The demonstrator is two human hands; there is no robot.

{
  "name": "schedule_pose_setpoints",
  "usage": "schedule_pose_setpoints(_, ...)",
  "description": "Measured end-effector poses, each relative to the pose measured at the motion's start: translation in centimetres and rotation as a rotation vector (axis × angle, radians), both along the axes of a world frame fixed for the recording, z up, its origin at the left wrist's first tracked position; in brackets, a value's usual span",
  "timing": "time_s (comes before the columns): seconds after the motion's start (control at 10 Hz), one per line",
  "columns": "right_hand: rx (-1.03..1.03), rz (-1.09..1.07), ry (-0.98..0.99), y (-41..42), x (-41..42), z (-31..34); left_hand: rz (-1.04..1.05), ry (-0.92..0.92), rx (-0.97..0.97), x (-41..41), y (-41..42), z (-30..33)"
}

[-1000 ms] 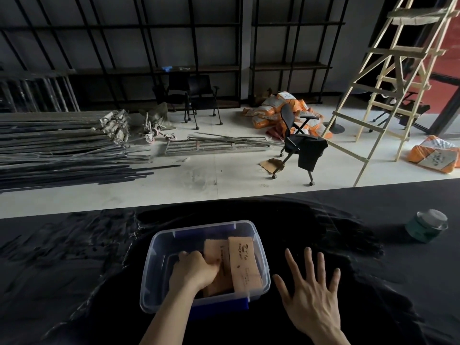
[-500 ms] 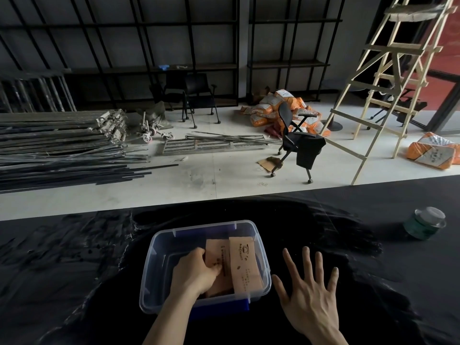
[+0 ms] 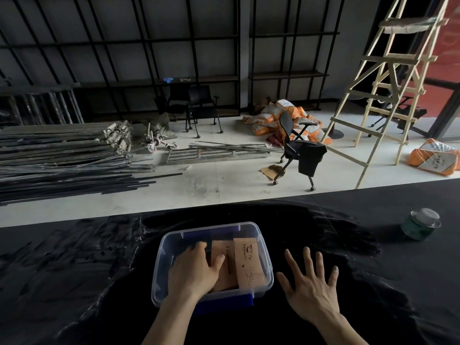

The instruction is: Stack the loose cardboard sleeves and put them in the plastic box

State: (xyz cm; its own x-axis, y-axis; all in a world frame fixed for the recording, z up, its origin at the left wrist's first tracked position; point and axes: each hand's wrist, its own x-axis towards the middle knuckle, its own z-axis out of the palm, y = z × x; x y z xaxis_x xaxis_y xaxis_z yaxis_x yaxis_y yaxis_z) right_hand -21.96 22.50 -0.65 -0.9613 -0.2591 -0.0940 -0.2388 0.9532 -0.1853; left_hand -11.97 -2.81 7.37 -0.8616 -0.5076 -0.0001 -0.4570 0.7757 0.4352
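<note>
Plastic box near counter front edge holds cardboard sleeves; count unclear. Left hand inside, pressing sleeves. Right hand flat, fingers spread, empty.

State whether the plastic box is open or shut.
Open: the box has no lid on, and the left hand reaches inside onto the cardboard sleeves.
</note>
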Motion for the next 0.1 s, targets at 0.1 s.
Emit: schedule_pose_setpoints(0.1,-0.069,-0.056,-0.021,0.4,-1.16,1.35,-0.037,0.082,-0.181,0.37,-0.23,0.39)
